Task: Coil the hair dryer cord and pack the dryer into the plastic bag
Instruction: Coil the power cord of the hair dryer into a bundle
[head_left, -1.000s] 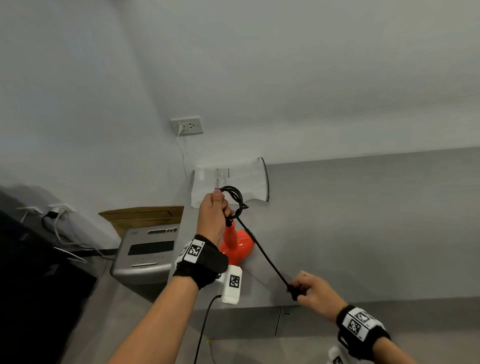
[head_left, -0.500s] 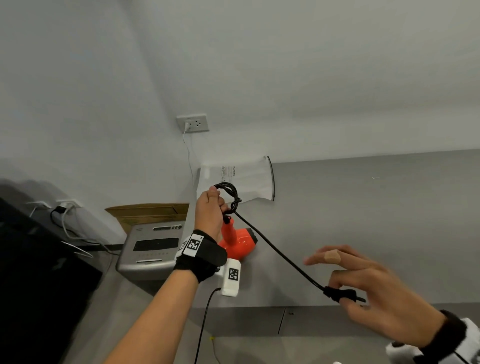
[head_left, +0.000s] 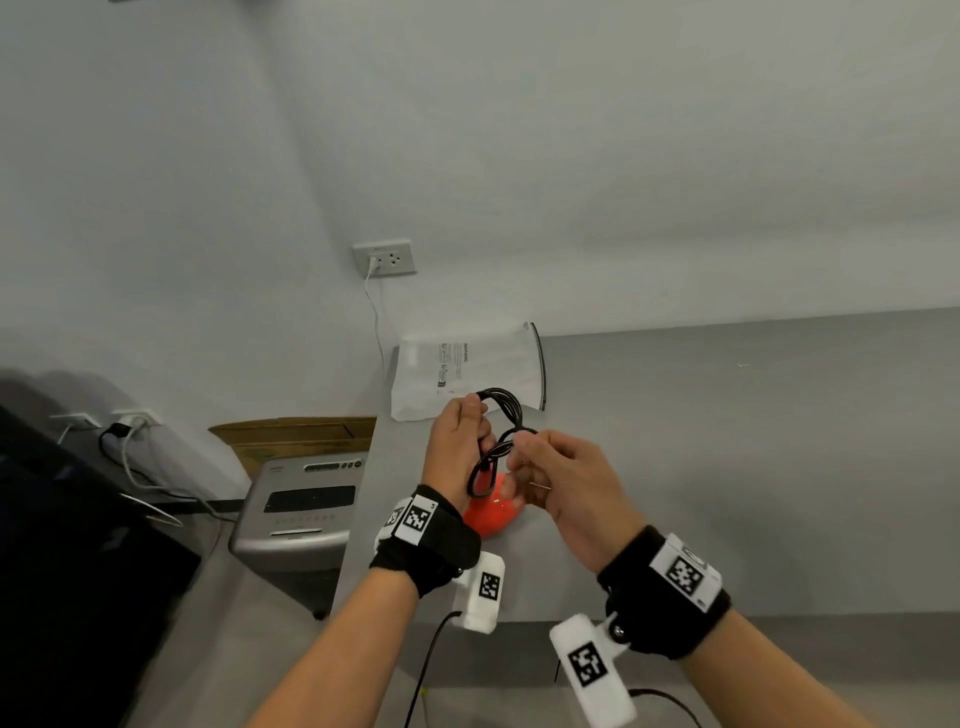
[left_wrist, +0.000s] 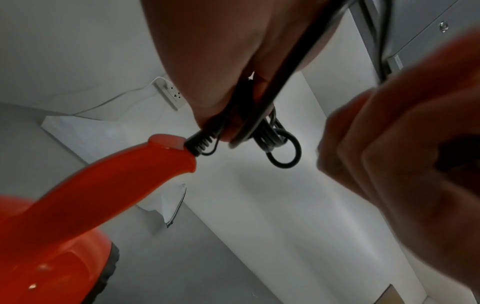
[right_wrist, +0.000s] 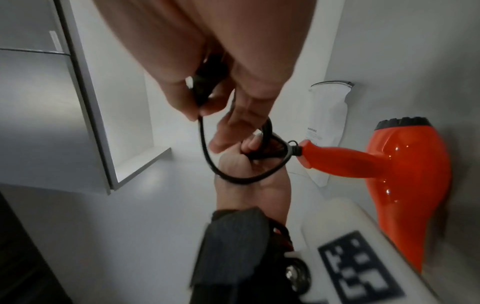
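Observation:
The orange hair dryer (head_left: 491, 514) lies on the grey counter (head_left: 727, 467), its handle (left_wrist: 103, 181) pointing up toward my hands. My left hand (head_left: 475, 418) grips a bundle of loops of the black cord (head_left: 501, 410) just above the handle. My right hand (head_left: 524, 452) is right against it, pinching the cord's plug end (right_wrist: 207, 82), and a last loop (right_wrist: 233, 176) hangs between the two hands. The white plastic bag (head_left: 467, 374) lies flat at the counter's back left, against the wall, its mouth facing right.
A grey office machine (head_left: 306, 499) stands on the floor left of the counter, with a cardboard box (head_left: 296, 431) behind it. A wall socket (head_left: 384, 257) with a white cable sits above the bag. More sockets and cables (head_left: 124, 431) are low at the left.
My right hand has come up from the counter's front right to meet the left hand, bringing the plug. The cord's taut straight stretch is now a slack loop.

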